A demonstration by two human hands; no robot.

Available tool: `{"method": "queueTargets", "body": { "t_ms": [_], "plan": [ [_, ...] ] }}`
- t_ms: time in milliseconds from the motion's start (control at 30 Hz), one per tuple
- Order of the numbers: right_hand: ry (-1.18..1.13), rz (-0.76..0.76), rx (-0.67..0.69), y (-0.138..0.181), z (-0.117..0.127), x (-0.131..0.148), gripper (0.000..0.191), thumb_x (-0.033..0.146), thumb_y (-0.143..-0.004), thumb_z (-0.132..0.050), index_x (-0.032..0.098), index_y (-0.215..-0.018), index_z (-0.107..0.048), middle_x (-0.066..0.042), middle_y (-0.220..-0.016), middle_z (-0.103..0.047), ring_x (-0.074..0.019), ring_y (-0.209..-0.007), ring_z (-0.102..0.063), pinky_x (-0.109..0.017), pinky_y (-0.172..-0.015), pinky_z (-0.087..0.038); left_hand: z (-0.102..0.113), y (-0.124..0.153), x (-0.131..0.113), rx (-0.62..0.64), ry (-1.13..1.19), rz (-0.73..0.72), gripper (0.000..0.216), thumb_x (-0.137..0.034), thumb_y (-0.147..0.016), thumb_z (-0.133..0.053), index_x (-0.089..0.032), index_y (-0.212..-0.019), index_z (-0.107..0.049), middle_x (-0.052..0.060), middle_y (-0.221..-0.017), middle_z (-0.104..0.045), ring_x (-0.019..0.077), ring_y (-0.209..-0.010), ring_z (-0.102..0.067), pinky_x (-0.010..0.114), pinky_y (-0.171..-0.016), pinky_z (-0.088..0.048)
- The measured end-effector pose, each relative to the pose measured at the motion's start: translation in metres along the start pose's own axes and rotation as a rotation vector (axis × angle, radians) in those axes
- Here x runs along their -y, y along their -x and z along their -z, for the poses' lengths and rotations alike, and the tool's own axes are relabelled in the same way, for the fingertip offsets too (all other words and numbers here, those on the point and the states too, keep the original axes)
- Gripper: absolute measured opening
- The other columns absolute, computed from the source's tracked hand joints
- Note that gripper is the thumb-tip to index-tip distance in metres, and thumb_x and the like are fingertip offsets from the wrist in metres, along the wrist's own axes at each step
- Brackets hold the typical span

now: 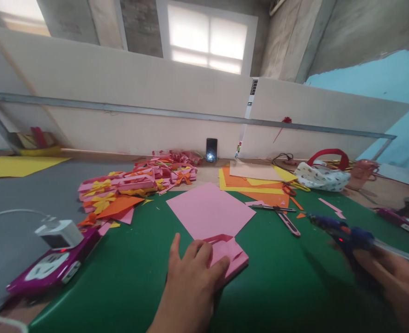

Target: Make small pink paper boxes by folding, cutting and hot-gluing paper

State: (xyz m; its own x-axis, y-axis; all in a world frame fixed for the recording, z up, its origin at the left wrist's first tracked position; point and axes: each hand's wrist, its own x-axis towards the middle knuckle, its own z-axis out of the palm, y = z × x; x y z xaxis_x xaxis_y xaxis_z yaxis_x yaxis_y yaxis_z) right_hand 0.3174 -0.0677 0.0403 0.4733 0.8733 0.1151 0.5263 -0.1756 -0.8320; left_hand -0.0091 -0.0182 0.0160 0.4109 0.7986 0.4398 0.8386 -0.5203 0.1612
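Note:
My left hand point(194, 277) reaches in from below and grips a small folded pink paper box point(237, 261), its fingers over the near left side. The box is open on top and lies on the green mat. Just beyond it, partly touching or overlapped by the box, is a flat pink paper sheet point(209, 208) turned cornerwise. My right hand point(385, 273), blurred, is wrapped round a dark blue glue gun point(346, 233). A red light glows on the gun, and a clear glue stick sticks out of its back. Its nozzle points left, above the mat.
A craft knife point(288, 222) and a slim metal tool point(272, 208) lie right of the sheet, near scissors point(288, 189) and coloured paper point(253, 185). Finished pink pieces with bows point(131, 182) are heaped at left. A purple power strip point(48, 273) with a charger sits nearer.

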Motion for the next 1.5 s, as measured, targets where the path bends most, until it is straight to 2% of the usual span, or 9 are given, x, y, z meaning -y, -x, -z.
{"method": "queueTargets", "body": {
  "t_ms": [133, 233, 367, 500, 733, 867, 967, 1233, 1500],
  "plan": [
    [0.436, 0.275, -0.241, -0.060, 0.014, -0.017, 0.041, 0.040, -0.083, -0.043, 0.021, -0.118, -0.044, -0.018, -0.109, -0.059, -0.0366, -0.099, -0.056, -0.042, -0.083, -0.041, 0.002, -0.005, -0.003, 0.084, 0.008, -0.019, 0.019, -0.022, -0.076, -0.046, -0.032, -0.082, -0.061, 0.002, -0.088, -0.061, 0.0241, -0.095, -0.053, 0.062, -0.096, -0.019],
    [0.719, 0.473, -0.189, -0.098, 0.025, -0.039, 0.036, 0.036, -0.085, -0.035, 0.016, -0.112, -0.048, -0.020, -0.099, -0.060, -0.0398, -0.099, -0.055, -0.043, -0.082, -0.039, 0.003, -0.009, -0.004, 0.136, 0.070, -0.048, 0.015, -0.040, -0.076, -0.051, -0.029, -0.080, -0.060, 0.002, -0.094, -0.062, 0.0268, -0.100, -0.050, 0.063, -0.096, -0.018],
    [0.971, 0.526, -0.140, -0.110, 0.025, -0.045, 0.033, 0.029, -0.085, -0.035, 0.010, -0.101, -0.056, -0.026, -0.107, -0.055, -0.0442, -0.101, -0.053, -0.046, -0.078, -0.041, 0.000, -0.013, -0.002, 0.186, 0.107, -0.076, 0.041, -0.056, -0.063, -0.062, -0.035, -0.098, -0.059, 0.003, -0.099, -0.062, 0.0299, -0.101, -0.051, 0.066, -0.095, -0.016],
    [0.795, 0.624, -0.057, -0.084, -0.005, -0.010, 0.034, 0.029, -0.085, -0.041, 0.008, -0.104, -0.057, -0.024, -0.118, -0.049, -0.0382, -0.110, -0.048, -0.046, -0.090, -0.038, -0.004, -0.014, -0.004, 0.177, 0.069, -0.104, 0.045, -0.057, -0.061, -0.064, -0.040, -0.102, -0.058, 0.003, -0.102, -0.062, 0.0301, -0.101, -0.052, 0.066, -0.094, -0.019],
    [0.304, 0.774, 0.608, -0.027, -0.072, 0.077, 0.024, 0.024, -0.084, -0.048, 0.022, -0.107, -0.058, -0.007, -0.112, -0.055, -0.0182, -0.099, -0.054, -0.030, -0.082, -0.046, -0.010, 0.008, 0.009, -0.117, -0.061, -0.108, 0.054, -0.048, -0.067, -0.064, -0.031, -0.117, -0.052, 0.008, -0.119, -0.056, 0.0312, -0.116, -0.041, 0.059, -0.099, -0.018],
    [0.358, 0.903, 0.610, -0.011, -0.101, 0.092, 0.033, 0.013, -0.080, -0.052, 0.024, -0.110, -0.058, -0.008, -0.111, -0.051, -0.0187, -0.097, -0.051, -0.033, -0.083, -0.044, -0.013, 0.028, 0.026, -0.289, -0.065, -0.100, 0.043, -0.049, -0.070, -0.060, -0.031, -0.109, -0.058, 0.008, -0.119, -0.055, 0.0315, -0.116, -0.040, 0.057, -0.099, -0.022],
    [0.407, 1.003, 0.597, 0.000, -0.118, 0.088, 0.021, 0.018, -0.082, -0.052, 0.024, -0.098, -0.064, -0.009, -0.113, -0.048, -0.0213, -0.100, -0.047, -0.035, -0.084, -0.042, -0.014, 0.035, 0.026, -0.289, -0.092, -0.113, 0.029, -0.036, -0.070, -0.063, -0.036, -0.099, -0.062, 0.005, -0.115, -0.058, 0.0308, -0.113, -0.042, 0.058, -0.098, -0.023],
    [0.283, 0.867, 0.709, 0.006, -0.126, 0.077, 0.021, 0.020, -0.083, -0.051, 0.026, -0.098, -0.064, -0.007, -0.111, -0.050, -0.0194, -0.099, -0.048, -0.032, -0.085, -0.041, -0.011, 0.030, 0.017, -0.183, -0.025, -0.062, 0.021, -0.022, -0.073, -0.056, -0.033, -0.090, -0.063, 0.004, -0.114, -0.057, 0.0282, -0.115, -0.041, 0.060, -0.097, -0.021],
    [0.167, 0.453, 0.653, -0.011, -0.149, 0.079, 0.045, 0.031, -0.082, -0.050, 0.018, -0.124, -0.042, -0.005, -0.088, -0.061, -0.0179, -0.079, -0.058, -0.030, -0.071, -0.044, -0.022, 0.046, 0.029, -0.302, -0.071, 0.101, 0.054, -0.036, -0.074, -0.056, -0.027, -0.126, -0.042, 0.011, -0.118, -0.053, 0.0302, -0.115, -0.042, 0.052, -0.095, -0.030]
  ]
}}
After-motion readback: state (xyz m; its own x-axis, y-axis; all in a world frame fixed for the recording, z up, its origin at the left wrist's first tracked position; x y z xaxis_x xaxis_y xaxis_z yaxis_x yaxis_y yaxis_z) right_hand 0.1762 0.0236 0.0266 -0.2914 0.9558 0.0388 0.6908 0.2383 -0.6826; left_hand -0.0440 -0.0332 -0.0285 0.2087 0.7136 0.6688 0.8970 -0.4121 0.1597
